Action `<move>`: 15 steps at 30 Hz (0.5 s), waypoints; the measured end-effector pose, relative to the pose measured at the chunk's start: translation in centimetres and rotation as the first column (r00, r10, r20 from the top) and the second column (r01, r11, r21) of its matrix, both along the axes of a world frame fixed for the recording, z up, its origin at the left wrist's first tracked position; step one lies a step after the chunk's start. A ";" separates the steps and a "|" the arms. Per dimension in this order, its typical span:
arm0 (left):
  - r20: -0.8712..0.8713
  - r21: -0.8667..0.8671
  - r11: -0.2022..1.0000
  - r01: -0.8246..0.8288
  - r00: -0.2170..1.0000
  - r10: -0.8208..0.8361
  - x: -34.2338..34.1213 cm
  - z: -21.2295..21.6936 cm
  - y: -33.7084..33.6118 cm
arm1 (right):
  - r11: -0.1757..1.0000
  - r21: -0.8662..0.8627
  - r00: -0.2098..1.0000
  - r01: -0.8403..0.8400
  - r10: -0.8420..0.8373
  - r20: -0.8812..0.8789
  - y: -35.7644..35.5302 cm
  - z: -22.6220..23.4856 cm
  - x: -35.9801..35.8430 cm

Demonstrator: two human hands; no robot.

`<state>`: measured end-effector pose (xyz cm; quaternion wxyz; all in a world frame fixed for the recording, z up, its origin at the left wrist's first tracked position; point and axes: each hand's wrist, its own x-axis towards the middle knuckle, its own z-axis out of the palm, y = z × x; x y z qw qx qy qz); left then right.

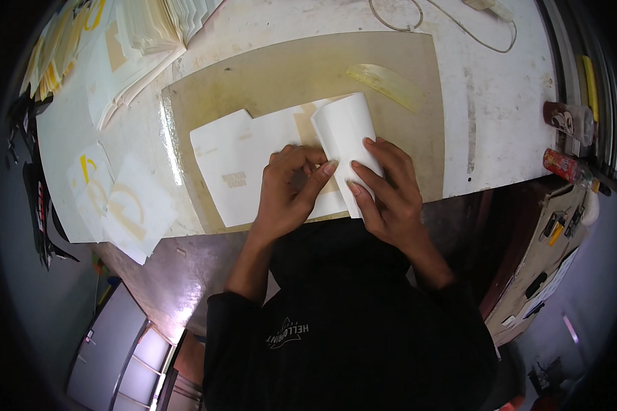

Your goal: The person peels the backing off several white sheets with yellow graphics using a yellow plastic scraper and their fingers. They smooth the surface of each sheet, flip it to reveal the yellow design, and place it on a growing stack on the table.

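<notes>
Left hand [291, 188] at the sheet's curled edge, thumb tip on it; other fingertips partly hidden, can't tell if it's pinching. Right hand [397, 198] clamped on the curl, thumb and fingers pressed together on it. White sheet [230, 157] lies on the tan mat [253, 83] at the near table [490, 130] edge, right end rolled over. Beyond: curved yellowish strip [384, 85] on mat, paper stack [161, 27] upper left, cable [469, 35] at far side.
</notes>
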<state>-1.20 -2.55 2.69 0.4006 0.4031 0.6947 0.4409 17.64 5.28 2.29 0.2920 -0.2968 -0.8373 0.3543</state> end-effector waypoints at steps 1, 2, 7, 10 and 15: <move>0.006 -0.006 1.000 -0.009 1.000 0.009 0.0 0.0 0.1 | 1.000 0.005 1.000 0.004 -0.004 0.004 0.0 -0.1 0.0; 0.014 -0.010 1.000 -0.019 1.000 0.019 0.1 0.0 0.1 | 1.000 0.013 1.000 0.005 -0.005 0.009 -0.1 -0.1 -0.1; -0.028 -0.012 1.000 -0.019 0.999 0.019 0.2 0.1 0.2 | 1.000 0.021 1.000 0.017 -0.018 0.017 -0.4 -0.5 -0.1; -0.039 -0.025 1.000 -0.014 0.999 0.013 0.2 0.3 0.4 | 0.999 0.011 0.999 0.033 -0.033 0.022 -0.6 -0.3 -0.2; -0.050 -0.042 0.999 -0.031 0.998 0.029 0.2 0.2 0.3 | 0.999 -0.007 0.999 0.050 -0.050 0.005 -1.1 -0.1 -0.7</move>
